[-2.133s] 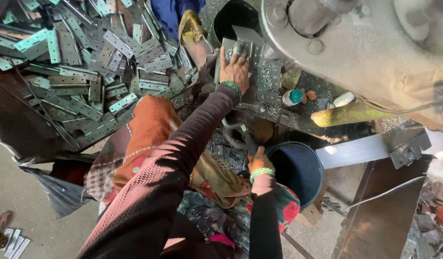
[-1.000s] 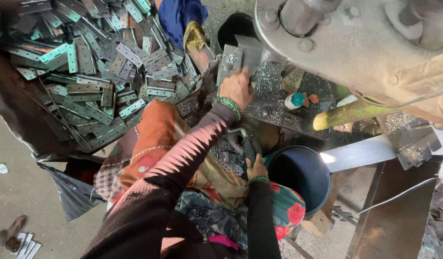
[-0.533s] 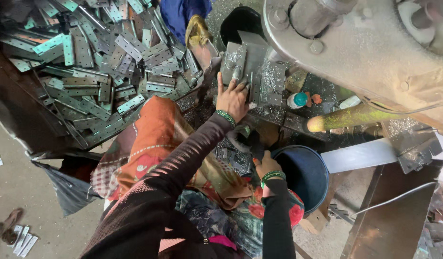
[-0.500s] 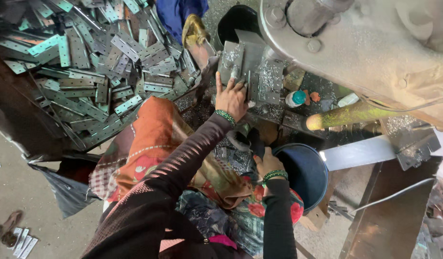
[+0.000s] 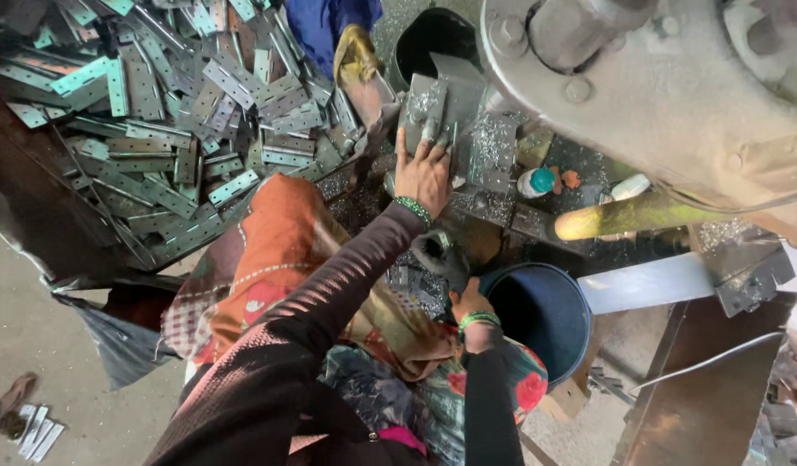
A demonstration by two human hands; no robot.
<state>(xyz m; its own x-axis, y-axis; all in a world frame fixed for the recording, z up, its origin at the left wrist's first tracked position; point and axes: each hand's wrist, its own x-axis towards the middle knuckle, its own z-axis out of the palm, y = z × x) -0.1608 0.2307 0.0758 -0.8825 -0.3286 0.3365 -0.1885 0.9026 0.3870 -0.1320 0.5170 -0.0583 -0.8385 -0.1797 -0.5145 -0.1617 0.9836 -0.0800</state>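
Observation:
My left hand (image 5: 423, 171) reaches forward to the machine bed and its fingers rest on a flat metal plate (image 5: 426, 110) lying on the steel block under the press. Metal shavings cover the bed (image 5: 493, 142) beside it. My right hand (image 5: 469, 303), with a green bangle at the wrist, is down at my lap beside the rim of a dark blue bucket (image 5: 541, 311). Its fingers are curled near a small pile of metal pieces (image 5: 413, 285) on my lap; whether it holds one is hidden.
A large heap of perforated metal strips (image 5: 157, 103) fills the upper left. The grey body of the press (image 5: 666, 86) overhangs the upper right, with a yellow handle (image 5: 623, 216) below it. A black bucket (image 5: 433, 39) stands behind the bed. A small teal-capped bottle (image 5: 536, 182) sits on the bed.
My left hand has drawn back slightly along the plate on the bed. My right hand has stayed at my lap by the blue bucket. The view shifted a little.

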